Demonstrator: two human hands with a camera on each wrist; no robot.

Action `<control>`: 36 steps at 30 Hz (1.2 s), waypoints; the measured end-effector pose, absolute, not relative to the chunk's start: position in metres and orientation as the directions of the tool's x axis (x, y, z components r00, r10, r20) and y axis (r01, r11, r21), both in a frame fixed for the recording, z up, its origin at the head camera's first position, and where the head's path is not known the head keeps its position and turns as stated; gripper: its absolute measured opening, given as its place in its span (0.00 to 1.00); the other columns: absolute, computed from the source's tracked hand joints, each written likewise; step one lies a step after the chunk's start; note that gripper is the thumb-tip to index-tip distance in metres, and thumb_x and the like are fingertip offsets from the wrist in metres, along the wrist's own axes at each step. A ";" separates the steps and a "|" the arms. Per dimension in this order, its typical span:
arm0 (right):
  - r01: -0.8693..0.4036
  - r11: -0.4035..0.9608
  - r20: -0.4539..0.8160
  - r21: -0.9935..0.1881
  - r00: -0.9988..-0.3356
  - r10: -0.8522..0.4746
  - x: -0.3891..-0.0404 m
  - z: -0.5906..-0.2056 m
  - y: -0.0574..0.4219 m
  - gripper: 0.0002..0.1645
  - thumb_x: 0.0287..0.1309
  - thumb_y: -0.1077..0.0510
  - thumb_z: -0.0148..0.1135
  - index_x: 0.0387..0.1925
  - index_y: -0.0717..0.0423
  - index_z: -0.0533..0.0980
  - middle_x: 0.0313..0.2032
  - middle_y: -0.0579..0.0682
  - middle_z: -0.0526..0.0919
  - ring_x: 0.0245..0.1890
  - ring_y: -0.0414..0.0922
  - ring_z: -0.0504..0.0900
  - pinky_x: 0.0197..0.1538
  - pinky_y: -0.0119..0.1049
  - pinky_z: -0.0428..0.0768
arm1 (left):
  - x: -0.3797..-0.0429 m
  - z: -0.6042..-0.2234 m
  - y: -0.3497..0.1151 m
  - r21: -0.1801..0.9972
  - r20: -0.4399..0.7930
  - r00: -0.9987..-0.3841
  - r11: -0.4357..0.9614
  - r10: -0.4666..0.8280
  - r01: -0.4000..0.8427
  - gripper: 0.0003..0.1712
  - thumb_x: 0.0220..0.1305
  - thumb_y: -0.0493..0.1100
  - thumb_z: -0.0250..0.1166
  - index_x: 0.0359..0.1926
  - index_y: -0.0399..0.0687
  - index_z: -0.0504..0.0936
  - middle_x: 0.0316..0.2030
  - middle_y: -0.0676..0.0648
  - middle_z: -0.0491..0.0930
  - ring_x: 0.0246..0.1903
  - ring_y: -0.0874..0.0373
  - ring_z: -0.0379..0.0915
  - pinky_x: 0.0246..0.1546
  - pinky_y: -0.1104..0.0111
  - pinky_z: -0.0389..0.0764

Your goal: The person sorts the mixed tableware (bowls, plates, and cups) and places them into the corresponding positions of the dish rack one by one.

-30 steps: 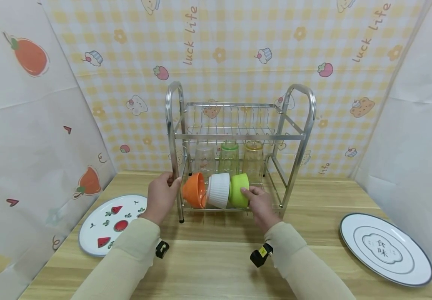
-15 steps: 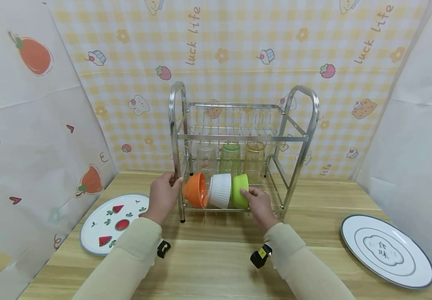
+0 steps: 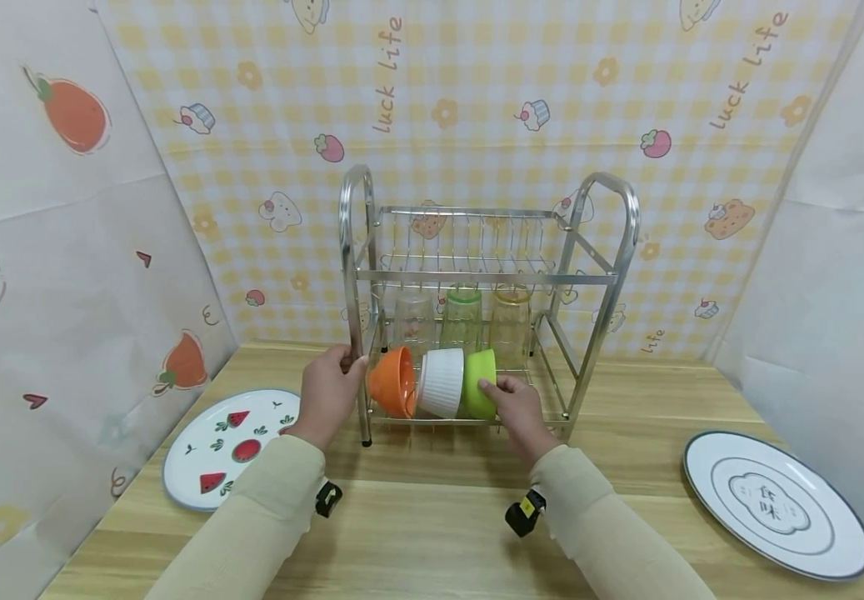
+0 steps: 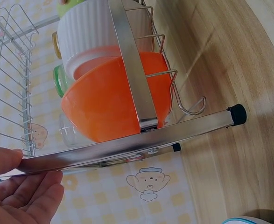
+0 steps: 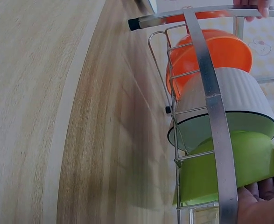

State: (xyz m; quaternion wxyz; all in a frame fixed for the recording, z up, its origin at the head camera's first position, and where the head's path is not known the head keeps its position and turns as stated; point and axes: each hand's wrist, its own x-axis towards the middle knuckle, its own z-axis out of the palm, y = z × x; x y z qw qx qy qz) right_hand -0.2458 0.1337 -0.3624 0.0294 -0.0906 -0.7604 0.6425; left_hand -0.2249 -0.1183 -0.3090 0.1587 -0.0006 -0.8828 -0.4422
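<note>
In the head view, my left hand [image 3: 328, 392] holds the front left post of a metal two-tier dish rack [image 3: 486, 277]. The left wrist view shows the thumb on one side of that post and curled fingers on the other. My right hand [image 3: 519, 411] pinches the rim of a lime green bowl [image 3: 480, 385] on the lower tier, thumb outside and fingers at its open side. Left of it, a white ribbed bowl [image 3: 442, 383] and an orange bowl [image 3: 392, 382] stand tipped on their sides in the same row. The white bowl touches the green one.
Behind the bowls, a clear glass [image 3: 413, 321], a green-tinted glass [image 3: 462, 321] and a yellow-tinted glass [image 3: 511, 325] stand upside down. A watermelon-patterned plate [image 3: 210, 446] lies left on the wooden table [image 3: 417, 533]; a white plate with a dark rim [image 3: 821, 533] lies right.
The head view has shifted slightly, moving the scene a little to the right. Both hands keep their holds on the rack post and the green bowl.
</note>
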 end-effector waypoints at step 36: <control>-0.066 0.380 0.086 -0.922 -0.996 0.036 -0.225 -0.361 0.143 0.33 0.60 0.59 0.63 0.64 0.64 0.64 0.62 0.62 0.70 0.63 0.58 0.68 0.58 0.52 0.73 | -0.223 -0.308 -0.119 0.791 0.244 -0.961 0.600 -0.132 0.119 0.16 0.70 0.44 0.58 0.49 0.35 0.79 0.43 0.38 0.82 0.42 0.48 0.77 0.43 0.57 0.80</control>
